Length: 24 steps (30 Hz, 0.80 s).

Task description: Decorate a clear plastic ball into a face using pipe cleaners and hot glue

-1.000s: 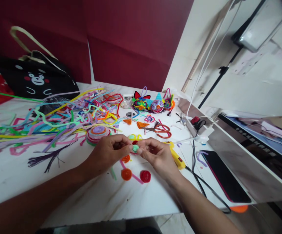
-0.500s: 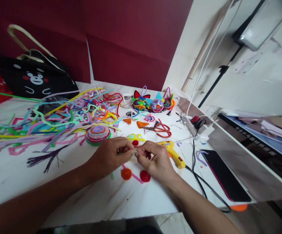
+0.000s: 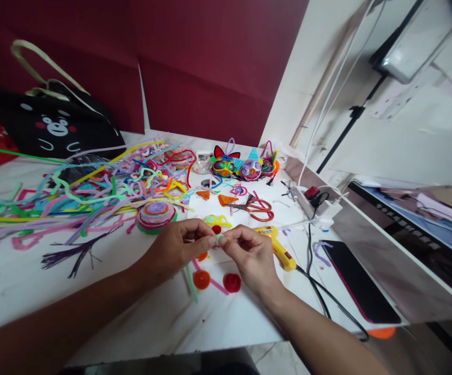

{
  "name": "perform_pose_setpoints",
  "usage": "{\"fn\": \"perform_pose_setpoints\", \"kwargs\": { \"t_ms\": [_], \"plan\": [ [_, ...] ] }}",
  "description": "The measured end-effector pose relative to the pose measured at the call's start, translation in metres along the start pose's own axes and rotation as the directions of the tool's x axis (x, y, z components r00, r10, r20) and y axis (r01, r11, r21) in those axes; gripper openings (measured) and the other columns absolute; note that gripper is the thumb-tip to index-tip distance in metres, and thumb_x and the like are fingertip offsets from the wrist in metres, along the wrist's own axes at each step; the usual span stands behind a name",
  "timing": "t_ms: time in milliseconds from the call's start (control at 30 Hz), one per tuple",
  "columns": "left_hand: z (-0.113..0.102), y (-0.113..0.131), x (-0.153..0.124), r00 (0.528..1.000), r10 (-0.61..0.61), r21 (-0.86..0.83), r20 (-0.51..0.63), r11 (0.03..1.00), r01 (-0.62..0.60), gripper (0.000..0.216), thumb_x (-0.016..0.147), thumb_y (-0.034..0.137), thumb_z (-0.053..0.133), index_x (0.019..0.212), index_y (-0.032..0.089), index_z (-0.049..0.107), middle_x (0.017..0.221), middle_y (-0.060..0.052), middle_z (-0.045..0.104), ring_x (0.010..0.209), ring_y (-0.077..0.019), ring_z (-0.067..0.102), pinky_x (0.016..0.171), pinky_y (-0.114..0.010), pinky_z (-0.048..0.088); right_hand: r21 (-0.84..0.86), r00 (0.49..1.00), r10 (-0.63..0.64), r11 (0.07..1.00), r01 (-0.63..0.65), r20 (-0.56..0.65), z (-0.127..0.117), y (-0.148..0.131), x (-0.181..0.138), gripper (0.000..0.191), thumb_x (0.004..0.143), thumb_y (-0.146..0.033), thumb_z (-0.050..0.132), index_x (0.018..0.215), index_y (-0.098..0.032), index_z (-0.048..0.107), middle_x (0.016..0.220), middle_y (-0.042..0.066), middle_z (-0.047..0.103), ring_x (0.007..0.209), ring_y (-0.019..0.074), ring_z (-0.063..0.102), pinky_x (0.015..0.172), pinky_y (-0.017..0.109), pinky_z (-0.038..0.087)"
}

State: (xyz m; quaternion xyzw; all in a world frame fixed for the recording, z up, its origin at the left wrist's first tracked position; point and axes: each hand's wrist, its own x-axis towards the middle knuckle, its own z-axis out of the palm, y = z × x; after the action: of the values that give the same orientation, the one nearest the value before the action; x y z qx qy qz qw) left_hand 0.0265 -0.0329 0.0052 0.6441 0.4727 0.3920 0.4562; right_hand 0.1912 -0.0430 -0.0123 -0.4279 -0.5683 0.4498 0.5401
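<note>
My left hand [image 3: 182, 242] and my right hand [image 3: 251, 255] meet over the white table, fingertips pinched together. Between them is a pale green pipe cleaner [image 3: 190, 284], its free end hanging below my left hand and a small bend or coil showing at the fingertips. Just beneath lie an orange coiled disc [image 3: 201, 279], a red coiled disc [image 3: 232, 282] and a pink pipe cleaner [image 3: 218, 285]. Behind the fingers sit a small dark red coil [image 3: 216, 229] and yellow bent pieces [image 3: 222, 224]. My fingers partly cover other pieces.
A yellow glue gun [image 3: 280, 250] lies right of my hand, its black cord trailing past a phone [image 3: 361, 281]. Orange-handled scissors [image 3: 259, 209] lie behind. Left are a striped dome [image 3: 156, 216] and heaped pipe cleaners [image 3: 93, 192]. Finished colourful ornaments [image 3: 250, 169] stand at the back.
The pale green pipe cleaner's free end now hangs further out below my left hand, and its bend shows more at the fingertips. My hands have barely moved.
</note>
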Motion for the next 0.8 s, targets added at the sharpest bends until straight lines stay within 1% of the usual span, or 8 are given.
{"fn": "perform_pose_setpoints", "kwargs": {
  "t_ms": [167, 233, 300, 400, 467, 533, 700, 800],
  "plan": [
    [-0.001, -0.001, 0.0, 0.999, 0.036, 0.005, -0.028, 0.999, -0.036, 0.022, 0.075, 0.038, 0.065, 0.074, 0.016, 0.065, 0.066, 0.001, 0.062, 0.06, -0.0112, 0.053, 0.055, -0.022, 0.04, 0.012, 1.0, 0.021, 1.0, -0.021, -0.01, 0.002, 0.001, 0.0, 0.017, 0.075, -0.033, 0.07, 0.07, -0.017, 0.067, 0.055, -0.003, 0.053, 0.051, 0.0092, 0.041, 0.047, 0.023, 0.033],
    [-0.003, -0.001, 0.001, 0.999, 0.034, 0.022, -0.036, 0.999, -0.034, 0.021, 0.075, 0.037, 0.065, 0.074, 0.016, 0.066, 0.065, 0.001, 0.062, 0.058, -0.0109, 0.053, 0.053, -0.021, 0.04, 0.02, 0.999, 0.037, 0.999, -0.038, 0.029, 0.002, 0.001, 0.002, 0.018, 0.076, -0.035, 0.069, 0.071, -0.017, 0.067, 0.058, -0.002, 0.056, 0.053, 0.0101, 0.044, 0.049, 0.023, 0.035],
    [-0.005, 0.0, 0.001, 0.998, 0.043, 0.052, -0.043, 0.998, -0.041, 0.019, 0.075, 0.035, 0.064, 0.074, 0.016, 0.066, 0.063, 0.002, 0.061, 0.056, -0.0104, 0.052, 0.052, -0.02, 0.04, 0.028, 0.996, 0.032, 0.999, -0.035, 0.089, 0.0, 0.0, 0.003, 0.017, 0.075, -0.034, 0.071, 0.078, -0.018, 0.068, 0.064, -0.001, 0.059, 0.056, 0.0108, 0.047, 0.051, 0.024, 0.037],
    [-0.006, 0.001, 0.001, 0.996, 0.074, 0.105, -0.041, 0.992, -0.069, 0.017, 0.075, 0.032, 0.064, 0.073, 0.016, 0.066, 0.06, 0.004, 0.058, 0.053, -0.0086, 0.049, 0.049, -0.018, 0.037, -0.031, 0.989, -0.055, 0.998, 0.06, 0.136, -0.005, 0.0, 0.005, 0.017, 0.075, -0.029, 0.071, 0.088, -0.018, 0.07, 0.073, 0.0, 0.061, 0.06, 0.011, 0.05, 0.055, 0.024, 0.04],
    [-0.007, 0.001, 0.001, 0.995, 0.096, 0.134, -0.034, 0.987, -0.091, 0.016, 0.075, 0.031, 0.065, 0.071, 0.016, 0.066, 0.058, 0.005, 0.055, 0.051, -0.0075, 0.046, 0.048, -0.018, 0.035, -0.112, 0.979, -0.135, 0.982, 0.153, 0.152, -0.007, 0.0, 0.005, 0.012, 0.078, -0.026, 0.069, 0.087, -0.019, 0.072, 0.075, 0.001, 0.06, 0.062, 0.0111, 0.05, 0.056, 0.024, 0.041],
    [-0.007, 0.001, 0.001, 0.994, 0.103, 0.151, -0.019, 0.984, -0.099, 0.016, 0.074, 0.031, 0.065, 0.072, 0.016, 0.067, 0.058, 0.005, 0.055, 0.051, -0.0073, 0.045, 0.047, -0.018, 0.035, -0.153, 0.974, -0.153, 0.972, 0.179, 0.168, -0.008, 0.0, 0.005, 0.01, 0.079, -0.026, 0.067, 0.082, -0.018, 0.073, 0.073, 0.001, 0.06, 0.061, 0.0111, 0.05, 0.055, 0.025, 0.039],
    [-0.009, 0.0, 0.002, 0.996, 0.091, 0.159, 0.003, 0.983, -0.09, 0.018, 0.076, 0.033, 0.064, 0.075, 0.016, 0.068, 0.063, 0.003, 0.059, 0.055, -0.0087, 0.05, 0.05, -0.019, 0.037, -0.048, 0.995, -0.006, 0.999, 0.011, 0.098, -0.007, 0.002, 0.005, 0.014, 0.076, -0.031, 0.07, 0.076, -0.016, 0.07, 0.062, -0.001, 0.058, 0.055, 0.0106, 0.047, 0.054, 0.025, 0.038],
    [-0.01, 0.002, 0.002, 0.995, 0.098, 0.185, -0.01, 0.978, -0.095, 0.017, 0.076, 0.032, 0.062, 0.073, 0.016, 0.068, 0.062, 0.003, 0.058, 0.054, -0.009, 0.049, 0.05, -0.019, 0.038, -0.034, 0.994, 0.014, 0.999, -0.011, 0.105, -0.007, 0.002, 0.005, 0.015, 0.075, -0.031, 0.07, 0.076, -0.017, 0.069, 0.061, -0.002, 0.058, 0.054, 0.0103, 0.046, 0.052, 0.024, 0.037]
  ]
}}
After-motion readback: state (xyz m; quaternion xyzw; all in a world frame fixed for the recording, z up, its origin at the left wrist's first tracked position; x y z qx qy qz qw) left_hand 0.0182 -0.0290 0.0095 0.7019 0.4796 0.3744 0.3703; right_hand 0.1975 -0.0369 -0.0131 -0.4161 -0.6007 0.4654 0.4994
